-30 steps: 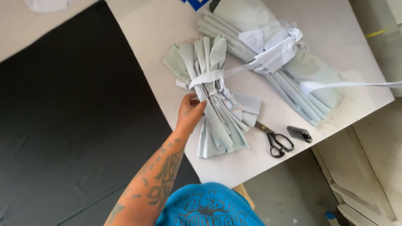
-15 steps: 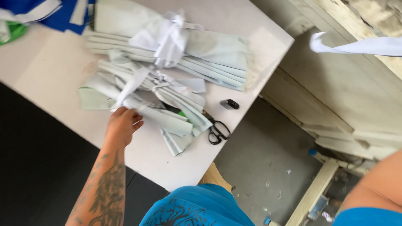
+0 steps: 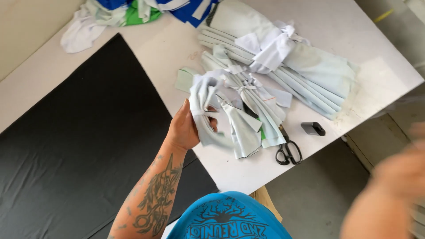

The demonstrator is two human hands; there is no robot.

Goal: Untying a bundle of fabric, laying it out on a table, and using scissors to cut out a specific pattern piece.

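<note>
A: Left hand [image 3: 186, 128] is gripping the near end of the smaller tied bundle of pale grey-green fabric strips [image 3: 234, 110], fingers curled around the folded cloth. Half a second ago it was only resting flat on that bundle.

B: So the grip is new. Bundle position?

A: Mostly lying on the white table [image 3: 380, 75], near end lifting off it, beside the black mat [image 3: 79, 146]. The larger bundle [image 3: 287, 66] with its white tie is sitting just behind, touching it.

B: Right hand?

A: Right hand [image 3: 398, 177] is swinging in at the lower right, off the table and well apart from the cloth. Too blurred, cannot tell if open or closed.

B: Others?

A: Black scissors [image 3: 287, 148] lying at the bundle's end, 1 small dark object [image 3: 313, 129] near them, blue and green cloth [image 3: 141, 11] at the far edge.
</note>
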